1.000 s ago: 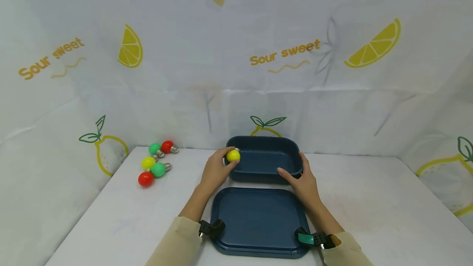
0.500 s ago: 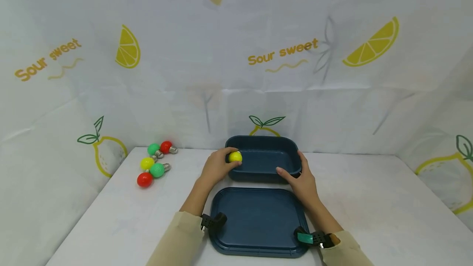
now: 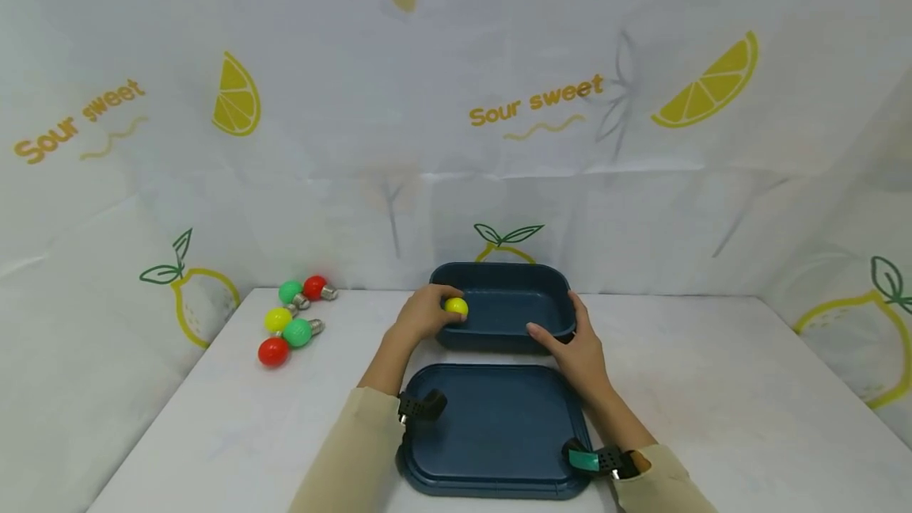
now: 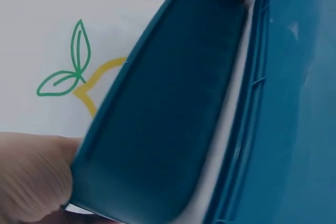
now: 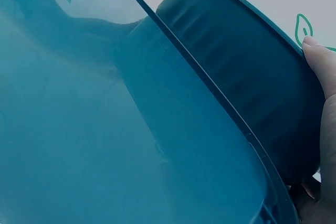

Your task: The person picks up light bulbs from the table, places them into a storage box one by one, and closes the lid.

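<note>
At the left end of a deep blue plastic box point(image 3: 514, 341), my left hand point(image 3: 419, 313) pinches a yellow light bulb point(image 3: 457, 308) between thumb and fingers. The bulb is just inside the rim, its metal base hidden by the hand. My right hand point(image 3: 583, 355) grips the box's right end, thumb at the front wall and fingers round the far side. In the left wrist view the box point(image 4: 152, 108) looks bare inside and the bulb is out of sight. The right wrist view shows my right thumb point(image 5: 321, 66) at the box rim.
A matching blue lid point(image 3: 495, 430) lies flat on the white table point(image 3: 684, 386) in front of the box, under my wrists. Several loose bulbs lie at the back left, among them a red bulb point(image 3: 274, 352) and a green bulb point(image 3: 297, 332). A lemon-print cloth point(image 3: 342, 101) hangs behind.
My left hand has moved slightly right and down with the yellow bulb, from over the rim to inside the box's left end. My right hand keeps its grip on the box.
</note>
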`<state>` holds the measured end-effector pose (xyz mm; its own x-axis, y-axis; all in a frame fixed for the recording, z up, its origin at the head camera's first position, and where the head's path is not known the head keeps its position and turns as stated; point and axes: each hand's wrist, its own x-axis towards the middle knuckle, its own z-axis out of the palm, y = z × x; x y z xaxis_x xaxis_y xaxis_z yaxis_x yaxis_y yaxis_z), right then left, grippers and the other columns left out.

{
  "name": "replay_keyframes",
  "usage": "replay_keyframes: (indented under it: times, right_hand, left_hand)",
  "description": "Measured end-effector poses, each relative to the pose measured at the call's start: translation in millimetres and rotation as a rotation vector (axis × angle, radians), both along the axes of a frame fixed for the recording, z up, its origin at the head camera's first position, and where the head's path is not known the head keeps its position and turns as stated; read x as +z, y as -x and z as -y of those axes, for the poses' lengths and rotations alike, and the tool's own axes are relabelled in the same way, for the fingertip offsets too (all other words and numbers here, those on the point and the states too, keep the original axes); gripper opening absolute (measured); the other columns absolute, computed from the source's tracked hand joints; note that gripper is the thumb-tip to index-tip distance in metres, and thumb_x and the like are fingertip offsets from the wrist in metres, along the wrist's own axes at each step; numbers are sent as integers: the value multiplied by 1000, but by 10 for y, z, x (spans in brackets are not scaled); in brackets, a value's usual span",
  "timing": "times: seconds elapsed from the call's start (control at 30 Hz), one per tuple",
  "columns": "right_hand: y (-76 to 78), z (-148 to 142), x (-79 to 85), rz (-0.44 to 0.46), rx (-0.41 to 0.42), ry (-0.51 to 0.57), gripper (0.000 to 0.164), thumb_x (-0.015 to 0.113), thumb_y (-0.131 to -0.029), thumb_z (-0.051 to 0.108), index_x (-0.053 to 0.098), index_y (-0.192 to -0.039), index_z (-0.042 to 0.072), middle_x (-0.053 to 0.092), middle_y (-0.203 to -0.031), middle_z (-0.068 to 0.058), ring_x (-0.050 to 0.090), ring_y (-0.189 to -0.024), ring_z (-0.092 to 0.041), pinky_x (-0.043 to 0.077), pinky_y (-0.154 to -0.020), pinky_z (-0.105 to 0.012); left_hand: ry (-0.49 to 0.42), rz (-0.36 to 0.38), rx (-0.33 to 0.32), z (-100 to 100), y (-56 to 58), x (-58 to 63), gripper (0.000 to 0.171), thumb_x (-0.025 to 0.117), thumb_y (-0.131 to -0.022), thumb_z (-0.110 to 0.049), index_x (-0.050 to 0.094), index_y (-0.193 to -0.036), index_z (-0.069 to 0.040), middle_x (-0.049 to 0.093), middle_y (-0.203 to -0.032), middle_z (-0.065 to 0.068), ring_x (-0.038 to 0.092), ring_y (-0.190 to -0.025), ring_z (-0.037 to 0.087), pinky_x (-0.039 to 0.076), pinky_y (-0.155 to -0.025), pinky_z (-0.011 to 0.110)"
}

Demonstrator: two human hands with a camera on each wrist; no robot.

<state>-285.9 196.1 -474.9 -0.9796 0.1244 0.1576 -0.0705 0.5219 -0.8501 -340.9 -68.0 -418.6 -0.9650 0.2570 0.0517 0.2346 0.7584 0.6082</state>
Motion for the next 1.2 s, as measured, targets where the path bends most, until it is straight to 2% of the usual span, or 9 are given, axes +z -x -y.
replay_keyframes:
  times: [0.13, 0.57, 0.83, 1.2]
  right_hand:
    - [-9, 1, 6, 4, -5, 1, 104, 72, -89, 52, 7, -164, 23, 16, -170, -18, 22, -154, -44, 28, -119, -67]
    - [7, -2, 17, -2, -12, -3, 103, 72, -89, 52, 8, -164, 23, 17, -170, -17, 23, -154, -43, 27, -120, -66]
    - [7, 20, 0, -5, -15, -8, 102, 72, -89, 52, 10, -164, 22, 18, -169, -17, 25, -153, -43, 28, -120, -67]
    - [2, 2, 0, 9, -20, -4, 103, 72, -88, 53, 8, -164, 24, 18, -169, -17, 23, -154, -43, 27, -120, -66]
  left_hand:
    - [62, 31, -32, -3, 39, 48, 44, 76, -91, -25, 67, -132, -13, 65, -137, 10, 62, -118, 28, 52, -100, 46]
    - [127, 31, -22, -48, 86, 119, 43, 80, -86, -21, 70, -127, -13, 69, -130, 8, 64, -104, 25, 53, -88, 41]
    - [176, 37, 34, -74, 138, 72, 44, 82, -85, -22, 71, -127, -17, 68, -132, 8, 65, -106, 26, 53, -87, 42]
    - [181, 37, -50, -52, 137, 102, 46, 80, -87, -22, 68, -131, -12, 69, -132, 8, 65, -110, 26, 53, -95, 42]
